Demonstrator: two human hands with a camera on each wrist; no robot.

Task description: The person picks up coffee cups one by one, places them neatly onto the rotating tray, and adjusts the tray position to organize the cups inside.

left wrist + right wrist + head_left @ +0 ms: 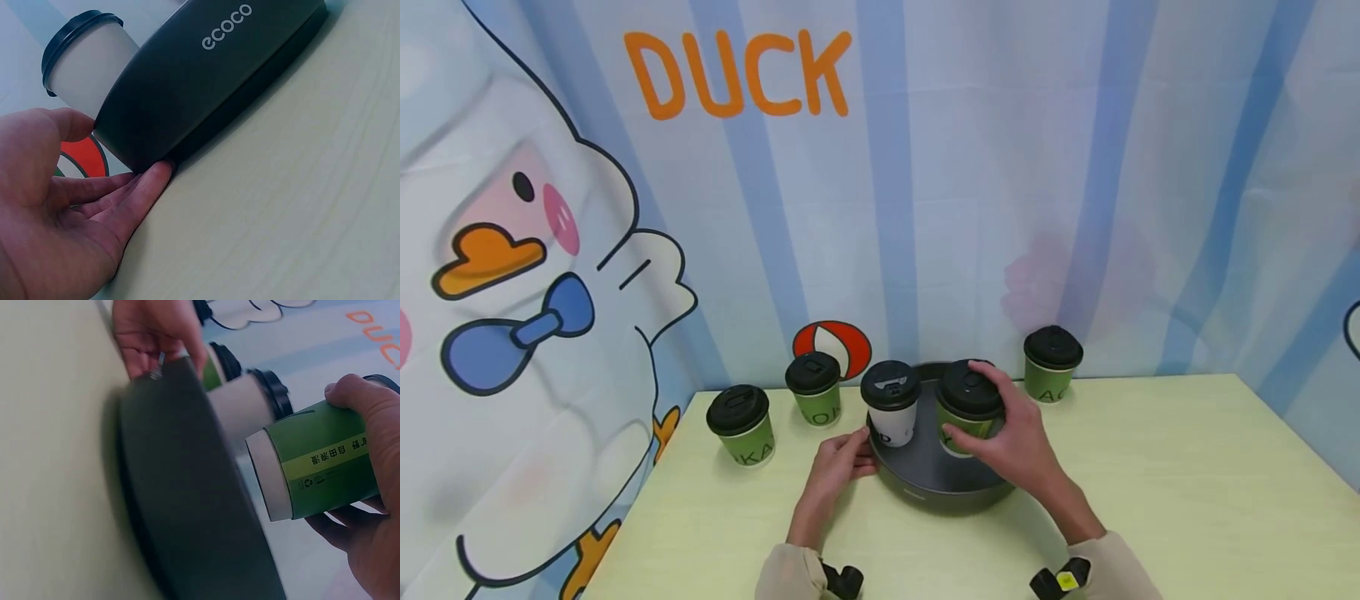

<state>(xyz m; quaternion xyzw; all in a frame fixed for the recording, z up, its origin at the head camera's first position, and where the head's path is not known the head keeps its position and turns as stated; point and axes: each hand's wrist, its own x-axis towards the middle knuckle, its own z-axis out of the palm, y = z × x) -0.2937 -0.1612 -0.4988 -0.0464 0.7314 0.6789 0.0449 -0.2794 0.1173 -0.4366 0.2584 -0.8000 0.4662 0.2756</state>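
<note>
A person's right hand (1021, 443) holds a green paper cup (967, 395) upright over a round, dark grey tray (925, 477).
The cup has a black domed lid, a green wrap with a paler band of printed characters, and a whitish strip round its base; its long axis runs close to vertical, lid up and base down, with the base clear of the tray's rim. The right hand's thumb and fingers curve round its sides. The left hand (837, 467) pinches the tray's edge, near a white cup (897, 423) standing in it.
</note>
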